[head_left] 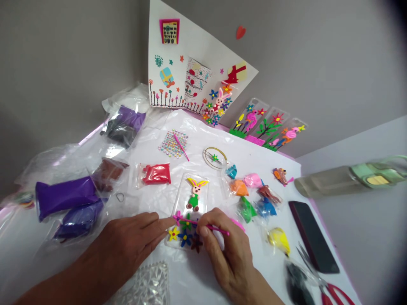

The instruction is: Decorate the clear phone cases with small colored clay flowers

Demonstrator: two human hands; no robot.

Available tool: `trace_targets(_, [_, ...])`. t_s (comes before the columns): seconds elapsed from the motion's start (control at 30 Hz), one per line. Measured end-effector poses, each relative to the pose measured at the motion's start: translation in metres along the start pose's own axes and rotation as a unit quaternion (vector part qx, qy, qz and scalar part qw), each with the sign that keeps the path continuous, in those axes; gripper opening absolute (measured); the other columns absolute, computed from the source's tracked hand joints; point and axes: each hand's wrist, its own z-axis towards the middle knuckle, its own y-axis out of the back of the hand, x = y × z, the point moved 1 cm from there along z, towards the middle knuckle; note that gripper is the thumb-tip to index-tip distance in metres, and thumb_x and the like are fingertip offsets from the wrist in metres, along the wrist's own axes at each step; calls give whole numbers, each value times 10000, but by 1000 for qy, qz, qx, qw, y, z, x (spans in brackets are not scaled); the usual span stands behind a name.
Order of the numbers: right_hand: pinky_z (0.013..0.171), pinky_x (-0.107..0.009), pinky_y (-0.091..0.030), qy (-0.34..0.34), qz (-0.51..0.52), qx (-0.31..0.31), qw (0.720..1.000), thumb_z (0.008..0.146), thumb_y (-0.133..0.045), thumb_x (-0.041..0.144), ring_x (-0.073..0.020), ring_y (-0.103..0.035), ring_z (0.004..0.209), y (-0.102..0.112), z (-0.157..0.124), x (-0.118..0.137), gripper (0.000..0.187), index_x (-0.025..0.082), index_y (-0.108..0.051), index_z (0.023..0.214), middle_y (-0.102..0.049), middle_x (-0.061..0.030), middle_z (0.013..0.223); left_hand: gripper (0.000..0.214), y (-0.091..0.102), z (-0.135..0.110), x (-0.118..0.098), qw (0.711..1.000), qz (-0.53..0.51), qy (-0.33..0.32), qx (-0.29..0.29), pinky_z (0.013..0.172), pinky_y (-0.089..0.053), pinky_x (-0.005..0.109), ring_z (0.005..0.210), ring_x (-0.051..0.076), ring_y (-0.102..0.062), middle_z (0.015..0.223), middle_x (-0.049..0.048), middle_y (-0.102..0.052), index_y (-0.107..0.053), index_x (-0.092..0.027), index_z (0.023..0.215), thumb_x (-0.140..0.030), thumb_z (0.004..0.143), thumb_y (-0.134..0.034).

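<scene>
The clear, rectangular plastic case (182,194) lay before me, long axis pointing away, while my left hand (135,233) (fingers outstretched, the nearer) and my right hand (226,245), pinching a slim pink stick (220,230), flanked the small pink clay-like flower (178,217).

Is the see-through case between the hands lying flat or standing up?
Flat: the case lies on the white sheet, rabbit facing up, left hand and right hand at its lower part.

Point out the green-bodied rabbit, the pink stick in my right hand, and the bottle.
Green-bodied rabbit (193,201): head view, torso.
Pink stick (219,230): head view, exposed shaft.
Bottle (337,180): head view, its body.
</scene>
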Motion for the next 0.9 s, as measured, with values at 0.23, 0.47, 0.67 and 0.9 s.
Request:
trace_targets(0.23, [642, -200, -484, 41, -55, 12, 998, 1055, -478, 150, -107, -599, 707, -3, -1, 4, 85, 219, -526, 1046, -630, 5, 849, 467, 1, -1, -1, 1000, -11, 13, 11, 656, -618, 215, 820, 148, -797, 973, 0, -815, -670, -225, 1192, -344, 1157, -220])
trace_targets(0.47, [641, -223, -464, 108, -70, 28, 991, 1045, -410, 111, -127, -544, 717, -3, 1, 7, 116, 200, -482, 1055, -599, -17, 860, 413, 2, 0, -1, 1000, 1, 3, 4, 611, -598, 214, 799, 144, -798, 960, -5, -808, -608, -233, 1223, -331, 1159, -212])
trace_targets(0.67, [634, -242, -449, 125, -88, 43, 987, 1030, -400, 91, -142, -524, 720, -6, -1, 4, 126, 188, -480, 1028, -592, -34, 853, 379, 0, -3, 0, 1000, -6, 4, 9, 625, -595, 226, 818, 150, -796, 971, -10, -804, -581, -246, 1258, -337, 1158, -227])
trace_targets(0.9, [630, -266, -432, 150, -106, 64, 981, 964, -417, 41, -163, -501, 720, -8, -3, 0, 167, 186, -459, 1037, -592, -50, 844, 403, 0, -3, -1, 1000, -23, 13, 15, 618, -591, 227, 751, 139, -776, 921, -17, -787, -615, -245, 1248, -356, 1156, -238])
